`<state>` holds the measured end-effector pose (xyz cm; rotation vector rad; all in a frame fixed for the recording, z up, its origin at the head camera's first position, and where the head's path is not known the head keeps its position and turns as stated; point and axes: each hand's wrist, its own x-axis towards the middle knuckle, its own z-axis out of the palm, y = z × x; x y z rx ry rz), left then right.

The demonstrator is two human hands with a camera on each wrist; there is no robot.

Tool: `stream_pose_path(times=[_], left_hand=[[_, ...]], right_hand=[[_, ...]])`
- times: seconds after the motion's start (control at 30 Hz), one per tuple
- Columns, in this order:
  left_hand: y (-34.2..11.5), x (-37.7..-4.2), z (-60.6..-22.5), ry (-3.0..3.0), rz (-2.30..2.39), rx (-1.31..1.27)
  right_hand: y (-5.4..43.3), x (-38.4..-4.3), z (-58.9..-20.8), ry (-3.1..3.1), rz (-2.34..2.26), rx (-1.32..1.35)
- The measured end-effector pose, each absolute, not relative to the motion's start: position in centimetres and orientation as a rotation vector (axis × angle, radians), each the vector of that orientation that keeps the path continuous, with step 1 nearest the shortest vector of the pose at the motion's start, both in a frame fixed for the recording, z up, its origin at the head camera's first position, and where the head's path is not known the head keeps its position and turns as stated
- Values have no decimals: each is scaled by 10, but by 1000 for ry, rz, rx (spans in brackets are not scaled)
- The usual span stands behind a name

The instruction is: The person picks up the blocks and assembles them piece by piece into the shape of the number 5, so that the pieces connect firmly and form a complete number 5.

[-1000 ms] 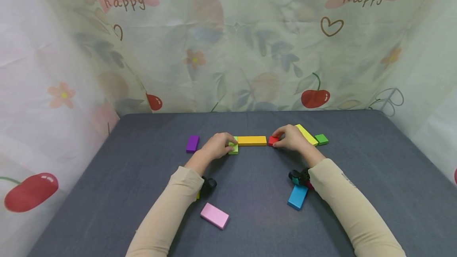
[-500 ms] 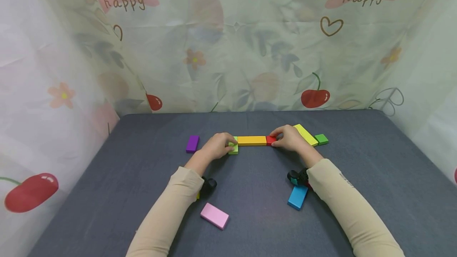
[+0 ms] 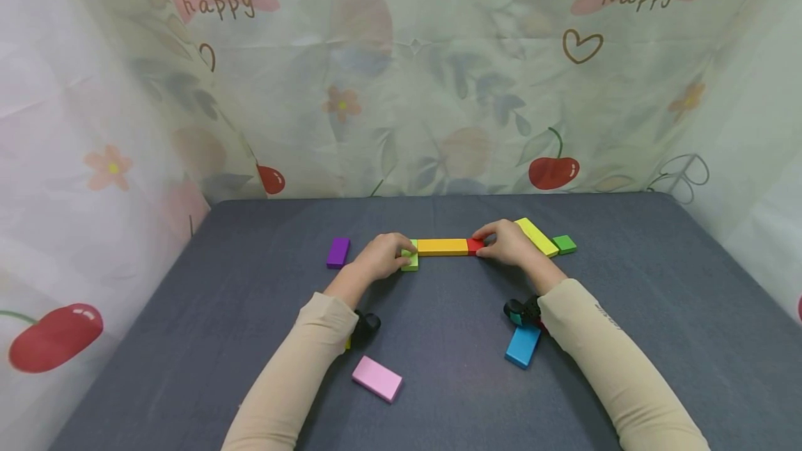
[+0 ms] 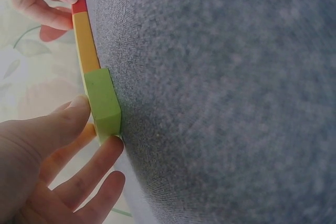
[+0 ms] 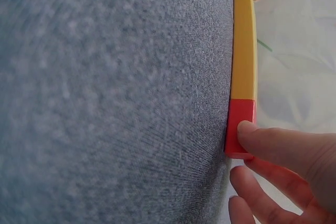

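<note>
In a straight row on the dark cloth lie a light green block (image 3: 410,266), a long orange-yellow block (image 3: 442,248) and a red block (image 3: 474,247), touching end to end. My left hand (image 3: 379,256) holds the light green block (image 4: 103,95) at the row's left end, thumb and fingers on its sides. At the other end my right hand (image 3: 510,243) pinches the red block (image 5: 241,113); the thumb lies on its near face, as the right wrist view shows. The right fingertips partly cover the red block.
Right of the row lie a yellow block (image 3: 537,236) and a green block (image 3: 564,245). A purple block (image 3: 338,252) is at left. Nearer are a pink block (image 3: 377,378) and a blue block (image 3: 523,346). Yellow and red bits show under the wrists. A patterned curtain (image 3: 413,124) stands behind.
The right hand has slid the red block left, closing the small gap to the orange-yellow block. During the last half second almost nothing has moved. The left hand stays in place.
</note>
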<state>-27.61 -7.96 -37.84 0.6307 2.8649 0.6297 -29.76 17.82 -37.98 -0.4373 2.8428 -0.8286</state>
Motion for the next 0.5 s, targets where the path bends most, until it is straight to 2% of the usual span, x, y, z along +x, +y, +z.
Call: stream_pose_path(times=[0.5], left_hand=[[-80,-276,-378,2863,627,628]], right_hand=[[175,-298,-378,2852,-877,-473]])
